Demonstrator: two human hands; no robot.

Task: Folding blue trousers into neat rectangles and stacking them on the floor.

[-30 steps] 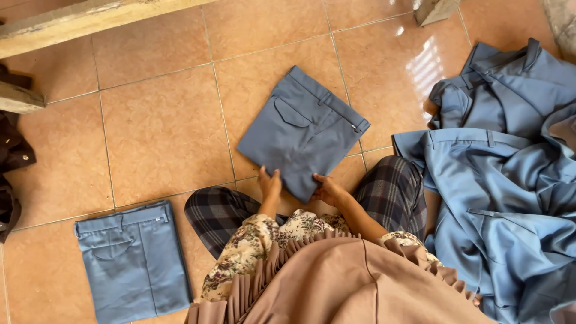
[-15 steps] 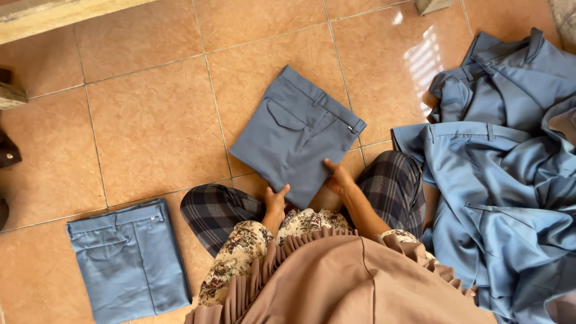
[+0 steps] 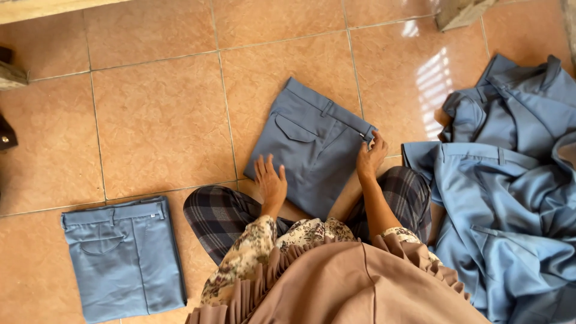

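A folded pair of grey-blue trousers (image 3: 312, 147) lies on the tiled floor just past my crossed legs, waistband turned to the upper right. My left hand (image 3: 270, 183) rests flat with spread fingers on its near left edge. My right hand (image 3: 371, 157) pinches the right end of the waistband between its fingertips. Both arms wear flowered sleeves.
A second folded pair of lighter blue trousers (image 3: 123, 258) lies at my left. A loose heap of blue garments (image 3: 510, 198) fills the floor at my right. A wooden beam (image 3: 54, 7) runs along the top left; a block (image 3: 459, 12) stands at the top right.
My right hand has slid from the near edge of the folded trousers up to the right end of the waistband. My left hand shifted slightly onto the near left edge.
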